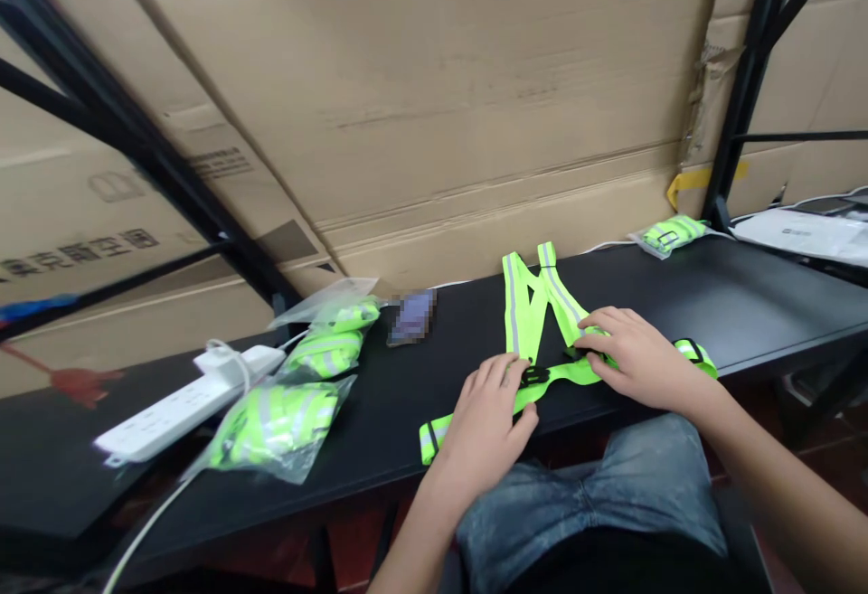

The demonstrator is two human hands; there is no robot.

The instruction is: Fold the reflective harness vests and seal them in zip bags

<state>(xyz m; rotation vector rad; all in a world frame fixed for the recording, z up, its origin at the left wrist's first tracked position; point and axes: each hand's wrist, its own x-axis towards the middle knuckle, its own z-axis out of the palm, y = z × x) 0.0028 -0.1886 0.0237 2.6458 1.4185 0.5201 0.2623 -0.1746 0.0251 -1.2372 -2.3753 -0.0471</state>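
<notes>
A fluorescent yellow-green reflective vest (pixel 533 314) of grey-striped straps lies spread on the black table in front of me. Its two shoulder straps stretch toward the cardboard, and its waist belt runs crosswise near the table's edge. My left hand (pixel 489 409) rests over the left part of the belt, thumb apart from the fingers, beside a black buckle (pixel 534 376). At the right, my right hand (pixel 630 354) has bent fingers and thumb around the strap close to another black fitting, partly hidden. The belt's right end (pixel 697 357) shows beyond that wrist.
Several bagged green reflective straps (pixel 278 422) lie at the left beside a white power strip (pixel 193 404) with a cable. A blurred-out flat object (pixel 412 316) lies behind. Another bagged vest (pixel 671 234) sits back right. Cardboard (pixel 475 106) and black shelf posts (pixel 742 88) bound the table.
</notes>
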